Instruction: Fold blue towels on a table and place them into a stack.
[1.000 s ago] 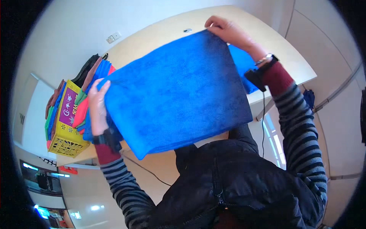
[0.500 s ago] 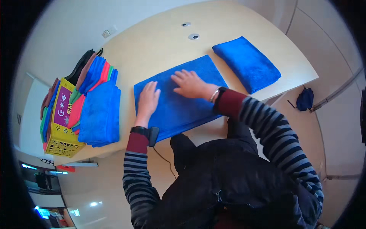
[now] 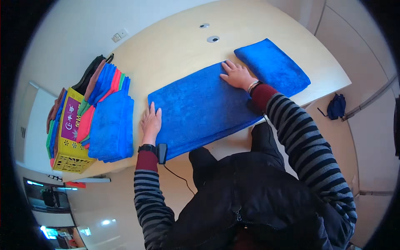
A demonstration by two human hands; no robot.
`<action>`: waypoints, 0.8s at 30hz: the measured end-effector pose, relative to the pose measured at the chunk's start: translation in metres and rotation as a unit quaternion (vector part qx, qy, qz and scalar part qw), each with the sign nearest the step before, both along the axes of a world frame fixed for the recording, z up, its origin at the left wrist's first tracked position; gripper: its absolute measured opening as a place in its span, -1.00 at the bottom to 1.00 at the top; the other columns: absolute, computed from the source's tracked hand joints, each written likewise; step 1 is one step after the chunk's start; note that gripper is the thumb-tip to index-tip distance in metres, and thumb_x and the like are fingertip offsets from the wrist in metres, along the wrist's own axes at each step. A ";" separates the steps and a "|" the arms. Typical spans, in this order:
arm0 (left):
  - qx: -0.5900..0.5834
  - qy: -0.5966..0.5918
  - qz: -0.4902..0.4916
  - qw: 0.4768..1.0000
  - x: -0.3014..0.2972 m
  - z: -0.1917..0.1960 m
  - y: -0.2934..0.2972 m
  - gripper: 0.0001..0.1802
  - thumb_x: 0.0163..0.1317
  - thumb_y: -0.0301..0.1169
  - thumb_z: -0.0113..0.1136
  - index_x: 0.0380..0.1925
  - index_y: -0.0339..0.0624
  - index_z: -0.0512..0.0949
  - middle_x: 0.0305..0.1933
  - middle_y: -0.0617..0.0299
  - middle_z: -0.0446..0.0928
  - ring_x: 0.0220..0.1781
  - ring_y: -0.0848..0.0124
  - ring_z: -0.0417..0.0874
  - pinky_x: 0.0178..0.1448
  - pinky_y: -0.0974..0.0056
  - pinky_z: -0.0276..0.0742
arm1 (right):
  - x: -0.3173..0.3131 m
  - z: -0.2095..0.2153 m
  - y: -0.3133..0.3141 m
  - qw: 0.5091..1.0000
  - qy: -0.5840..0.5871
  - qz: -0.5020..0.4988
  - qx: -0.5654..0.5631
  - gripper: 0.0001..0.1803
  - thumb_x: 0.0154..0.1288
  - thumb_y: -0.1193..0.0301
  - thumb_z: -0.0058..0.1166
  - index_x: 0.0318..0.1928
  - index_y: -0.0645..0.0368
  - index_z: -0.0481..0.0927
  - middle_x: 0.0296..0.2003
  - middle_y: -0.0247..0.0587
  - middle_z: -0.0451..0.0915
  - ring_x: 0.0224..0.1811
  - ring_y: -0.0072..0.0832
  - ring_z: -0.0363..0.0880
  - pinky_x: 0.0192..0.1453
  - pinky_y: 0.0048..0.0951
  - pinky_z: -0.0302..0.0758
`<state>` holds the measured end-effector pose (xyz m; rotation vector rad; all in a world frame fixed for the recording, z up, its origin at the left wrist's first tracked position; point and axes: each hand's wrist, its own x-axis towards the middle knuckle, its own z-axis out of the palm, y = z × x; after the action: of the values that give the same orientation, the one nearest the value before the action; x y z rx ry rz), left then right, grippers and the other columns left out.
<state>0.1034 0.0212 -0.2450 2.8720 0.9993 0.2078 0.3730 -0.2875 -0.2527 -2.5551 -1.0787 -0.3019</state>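
A large blue towel [image 3: 200, 106] lies spread flat across the middle of the frame on a pale wooden table [image 3: 175, 54], its long edge running from lower left to upper right. The left hand [image 3: 151, 121] rests palm down at the towel's left end, fingers together and flat, gripping nothing. The right hand [image 3: 237, 75] presses flat on the upper right corner, fingers slightly spread, also closed on nothing (a watch or band shows at each wrist).

The step in hand looks like smoothing: both palms sit at opposite ends of the cloth, as if drawing it taut and flattening wrinkles before a fold. The cloth already looks doubled, judging by the layered edge along its lower side, though that is hard to confirm.

Just beyond the right hand, touching or nearly touching the spread towel, 1 folded blue towel [image 3: 273, 66] lies toward the upper right of the frame. At the left of the frame a stack of blue cloths [image 3: 111, 127] sits beside a yellow basket [image 3: 68, 154] packed with upright cloths in blue, red, green and dark colours.

A further fold would call for pinching 2 corners at one end and carrying them squarely onto the other end, keeping the edges aligned so the result matches the folded one.
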 end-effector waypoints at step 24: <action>-0.001 -0.132 -0.047 0.990 0.046 0.002 -0.030 -0.36 0.52 0.03 -0.12 0.47 -0.04 0.38 0.64 0.03 0.18 0.68 0.06 0.08 0.64 -0.24 -0.06 | 0.099 -0.066 -0.022 0.993 -0.058 0.100 -0.017 -0.36 0.62 0.10 -0.14 0.53 0.15 0.27 0.50 0.10 0.28 0.54 0.01 0.24 0.59 -0.08 0.22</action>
<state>0.1493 -0.0090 -0.2425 2.7833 0.8141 0.5603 0.4718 -0.3098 -0.3189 -2.4586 -1.3825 -0.3847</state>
